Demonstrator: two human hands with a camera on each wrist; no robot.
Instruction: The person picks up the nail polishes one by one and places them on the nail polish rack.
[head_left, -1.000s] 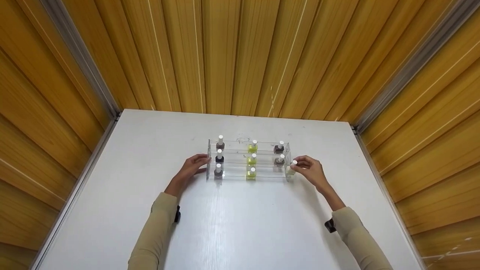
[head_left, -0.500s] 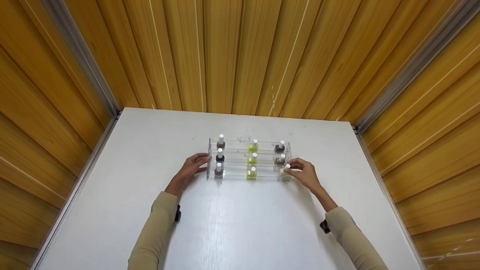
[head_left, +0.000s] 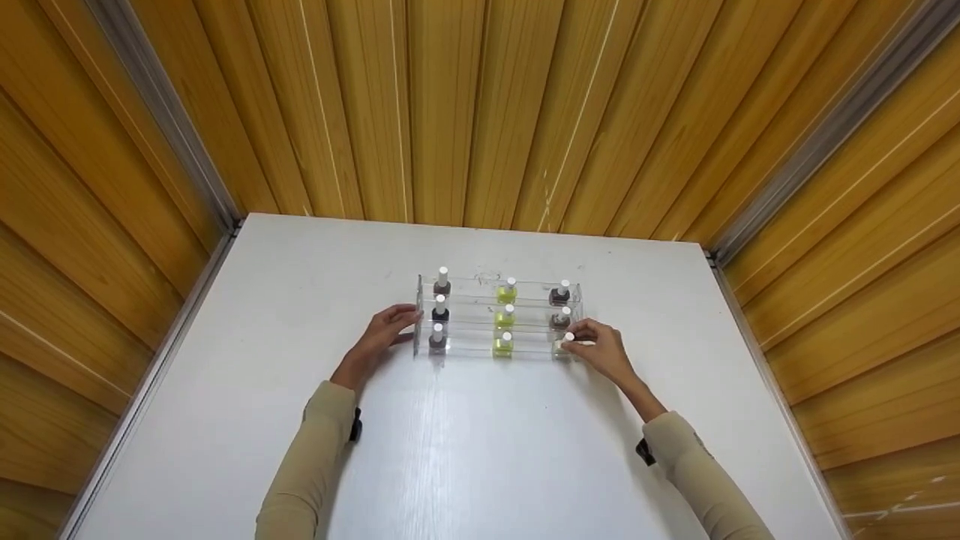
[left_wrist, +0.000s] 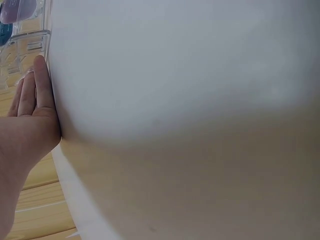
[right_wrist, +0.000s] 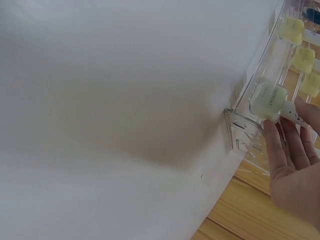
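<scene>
A clear tiered display rack (head_left: 472, 347) stands on the white table with nail polish bottles in three columns. My right hand (head_left: 602, 352) pinches the white cap of a pale nail polish bottle (right_wrist: 269, 101) at the right end of the rack's front tier. In the right wrist view the thumb and fingers are around its cap, and the glass body sits at the tier's front. My left hand (head_left: 384, 334) rests against the rack's left end panel, its fingers (left_wrist: 44, 85) fairly straight in the left wrist view.
Yellow bottles (head_left: 503, 346) fill the middle column, dark ones (head_left: 437, 341) the left. Two dark bottles (head_left: 559, 296) stand behind the pale one at the right. Wood-patterned walls (head_left: 480, 112) enclose the table (head_left: 480, 450) at the back and sides.
My right hand has moved left with the pale bottle, from beside the rack's right end onto its front tier. The left hand has stayed at the left panel.
</scene>
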